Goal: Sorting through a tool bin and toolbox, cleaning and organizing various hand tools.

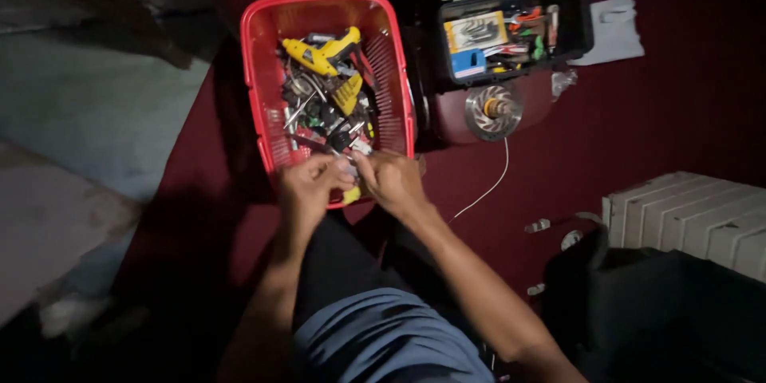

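Dark red carpet (pixel 638 112) covers the floor, w/ a grey floor strip to the left. Bottom right, a white ribbed radiator-like panel (pixel 686 215) sits behind a black bag (pixel 654 311).

Red plastic basket (pixel 391 56) stands on the carpet in front of the person, packed w/ tools: a yellow glue gun (pixel 323 52) lies on top toward the far end, metal spanners & pliers (pixel 307 100) in a jumble below it. Just right of the basket, an open black toolbox (pixel 582 28), lid tipped back, holds a hex-key set on a yellow card (pixel 476 30), a blue box & small mixed bits. Near the toolbox's front edge a round metal disc (pixel 493 110) rests on a dark red lid; a thin white wire (pixel 491 187) runs from there toward the person. A white cloth (pixel 614 28) lies right of the toolbox.

Both hands meet at the basket's near rim, fingertips close together. Left hand (pixel 307 187) & right hand (pixel 392 179) are both pinched on a small item (pixel 349 161) between them, at the near edge of the basket; too small & dim to tell what it is. Something yellow shows just under the hands. Forearms reach out over the person's grey-blue shorts (pixel 383 335).
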